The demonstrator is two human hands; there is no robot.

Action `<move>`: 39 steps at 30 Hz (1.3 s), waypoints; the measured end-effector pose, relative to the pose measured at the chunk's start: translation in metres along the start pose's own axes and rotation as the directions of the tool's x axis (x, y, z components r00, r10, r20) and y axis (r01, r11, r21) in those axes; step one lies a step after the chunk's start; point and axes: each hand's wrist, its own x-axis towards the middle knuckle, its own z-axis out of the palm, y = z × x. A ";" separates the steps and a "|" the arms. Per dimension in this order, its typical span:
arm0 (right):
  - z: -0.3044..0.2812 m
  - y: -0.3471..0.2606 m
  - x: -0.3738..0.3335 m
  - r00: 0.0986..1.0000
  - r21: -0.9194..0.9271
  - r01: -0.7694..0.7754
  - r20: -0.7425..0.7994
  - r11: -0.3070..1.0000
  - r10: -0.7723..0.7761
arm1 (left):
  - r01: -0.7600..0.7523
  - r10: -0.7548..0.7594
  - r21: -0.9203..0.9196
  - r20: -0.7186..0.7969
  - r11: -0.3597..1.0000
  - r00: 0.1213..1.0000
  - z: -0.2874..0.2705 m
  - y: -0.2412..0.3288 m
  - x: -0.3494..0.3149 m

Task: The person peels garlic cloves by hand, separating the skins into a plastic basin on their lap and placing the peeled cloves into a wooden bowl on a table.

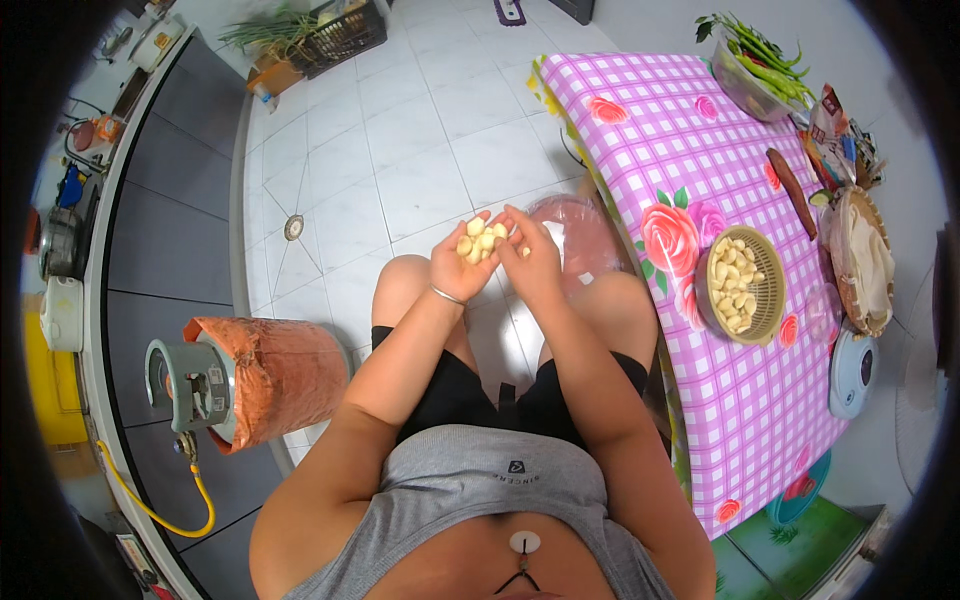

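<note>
Left hand cupped palm-up, holding a small pile of peeled garlic cloves; likely curved like that so they don't roll off. Right hand just beside it, fingers bent and narrow over the pile's edge. Pale bit near those fingertips, probably a clove; can't tell if it's pinched or only touched. Both hands sit over the gap between my knees, forearms near my thighs, which I'd guess keeps the reach short and steady.

More peeled cloves in the tan slotted basket on the desk, to my right. It's near the desk's edge on my side, presumably for easy reach; cloves heaped toward its left half. Green peppers in a clear tub at the far end, well apart. Pinkish see-through plastic beyond my right knee, bag or tub, can't tell.
</note>
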 end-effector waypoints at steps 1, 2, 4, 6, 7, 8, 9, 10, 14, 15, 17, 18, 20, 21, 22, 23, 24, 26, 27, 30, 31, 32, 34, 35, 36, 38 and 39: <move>0.001 0.000 0.000 0.999 -0.046 0.036 0.015 0.998 -0.036 | -0.003 0.003 0.007 -0.011 1.000 1.000 -0.003 0.000 0.002; 0.001 -0.001 -0.001 0.997 -0.090 0.070 0.029 0.993 -0.068 | -0.004 0.004 0.014 -0.025 1.000 1.000 -0.002 -0.001 0.002; 0.005 -0.002 -0.003 0.998 -0.110 0.026 0.056 0.994 -0.020 | 0.000 0.000 0.003 -0.028 1.000 1.000 -0.001 -0.004 0.003; 0.010 0.003 -0.002 0.998 -0.047 -0.012 0.055 0.999 0.015 | 0.021 -0.021 -0.017 0.003 1.000 1.000 -0.001 -0.006 0.004; 0.010 0.007 -0.001 0.999 -0.072 0.012 0.040 0.997 -0.009 | 0.024 -0.024 -0.021 0.017 0.999 1.000 -0.004 -0.006 0.006; 0.010 0.007 -0.001 0.999 -0.096 0.032 0.026 0.995 -0.029 | 0.022 -0.022 -0.021 0.017 1.000 1.000 -0.005 -0.006 0.007; 0.010 0.007 0.000 0.999 -0.121 0.051 0.014 0.991 -0.050 | 0.020 -0.019 -0.021 0.017 1.000 1.000 -0.006 -0.006 0.008; 0.011 0.008 0.001 0.998 -0.128 0.061 -0.001 0.990 -0.061 | 0.017 -0.017 -0.021 0.016 1.000 1.000 -0.007 -0.006 0.009; 0.014 0.018 0.002 0.998 -0.028 -0.061 -0.006 0.998 0.061 | 0.023 -0.022 -0.080 0.014 0.996 1.000 -0.004 -0.007 0.011; 0.014 0.019 0.002 0.991 0.027 -0.130 0.012 0.991 0.130 | 0.022 -0.021 -0.075 0.006 0.997 1.000 -0.003 -0.007 0.010; 0.012 0.018 0.003 0.987 0.071 -0.161 0.019 0.984 0.160 | 0.014 -0.015 -0.075 -0.010 0.997 1.000 -0.001 -0.007 0.008; 0.011 0.016 0.003 0.984 0.093 -0.175 0.022 0.980 0.174 | 0.007 -0.009 -0.080 -0.018 0.997 1.000 -0.001 -0.007 0.008; 0.020 0.025 0.004 0.992 0.254 -0.109 -0.031 0.961 0.120 | -0.006 0.003 -0.101 -0.025 0.995 1.000 -0.001 -0.007 0.007; 0.023 0.029 0.004 0.994 0.330 -0.070 -0.061 0.941 0.095 | -0.012 0.009 -0.116 -0.025 0.993 1.000 -0.001 -0.007 0.007; 0.021 0.033 0.004 0.981 0.495 -0.170 0.006 0.852 0.192 | -0.018 0.015 -0.131 -0.025 0.991 1.000 -0.001 -0.007 0.008; 0.015 0.024 0.004 0.957 0.634 -0.270 0.096 0.725 0.273 | -0.020 0.018 -0.162 -0.016 0.987 1.000 -0.001 -0.005 0.006; 0.010 0.018 0.004 0.922 0.740 -0.364 0.198 0.565 0.334 | -0.022 0.021 -0.194 -0.007 0.981 1.000 -0.001 -0.004 0.004; -0.001 0.018 0.007 0.891 0.855 -0.413 0.307 0.315 0.334 | -0.032 0.035 -0.215 0.006 0.976 0.999 0.001 -0.003 0.003; -0.004 0.018 0.008 0.876 0.885 -0.429 0.358 0.181 0.323 | -0.042 0.045 -0.206 0.010 0.978 0.999 0.003 -0.003 0.003; 0.000 0.026 0.007 0.850 0.758 -0.504 0.351 0.413 0.393 | -0.067 0.073 -0.163 0.029 0.984 0.997 0.008 -0.003 0.003; 0.001 0.029 0.005 0.857 0.682 -0.505 0.322 0.529 0.403 | -0.075 0.081 -0.147 0.037 0.986 0.996 0.009 -0.003 0.003; 0.003 0.020 0.003 0.863 0.590 -0.502 0.296 0.632 0.409 | -0.081 0.088 -0.156 0.038 0.984 0.995 0.009 -0.003 0.002; 0.012 0.013 -0.002 0.934 0.410 -0.354 0.198 0.841 0.297 | -0.090 0.099 -0.174 0.040 0.981 0.994 0.009 -0.003 0.002; 0.017 0.011 -0.004 0.976 0.316 -0.201 0.139 0.927 0.165 | -0.097 0.106 -0.173 0.046 0.980 0.993 0.007 -0.002 0.003; 0.020 0.009 -0.005 0.995 0.209 -0.041 0.096 0.977 0.022 | -0.103 0.113 -0.171 0.051 0.980 0.992 0.005 -0.001 0.004; 0.017 0.001 -0.006 0.987 0.148 -0.072 0.156 0.986 0.049 | -0.108 0.119 -0.163 0.058 0.981 0.991 0.002 0.000 0.004; 0.016 -0.002 -0.006 0.981 0.117 -0.086 0.185 0.989 0.063 | -0.107 0.118 -0.157 0.060 0.982 0.991 0.001 0.001 0.004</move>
